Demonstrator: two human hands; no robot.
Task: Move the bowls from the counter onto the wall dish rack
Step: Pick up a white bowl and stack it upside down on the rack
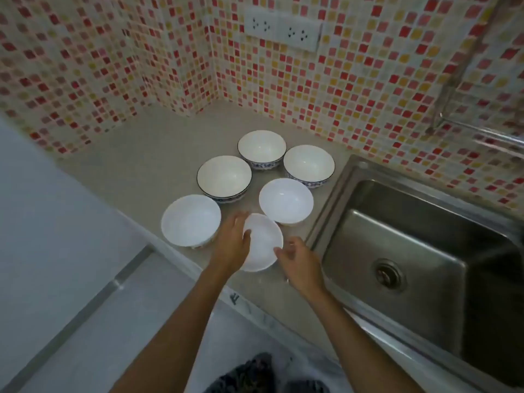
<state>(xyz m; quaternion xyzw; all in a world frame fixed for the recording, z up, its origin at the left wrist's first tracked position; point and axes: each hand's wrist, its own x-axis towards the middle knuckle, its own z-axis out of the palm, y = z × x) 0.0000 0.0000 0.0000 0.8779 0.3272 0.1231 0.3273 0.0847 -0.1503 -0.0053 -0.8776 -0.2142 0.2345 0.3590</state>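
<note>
Several white bowls stand on the beige counter [158,154]. The nearest bowl [263,243] sits at the front edge between my hands. My left hand [231,245] grips its left rim, thumb over the edge. My right hand [300,263] is at its right side, fingertips touching or almost touching the rim, fingers apart. Around it stand a plain white bowl [190,220] to the left, another [285,200] behind it, and three blue-patterned bowls [224,178] [261,148] [309,165] further back. The wall dish rack [482,134] shows only as a metal rail at the upper right.
A stainless steel sink [402,251] lies right of the bowls, its drain [387,275] visible. Mosaic-tiled walls enclose the counter's corner, with power sockets [283,31] high on the back wall. A grey floor lies to the left below the counter edge.
</note>
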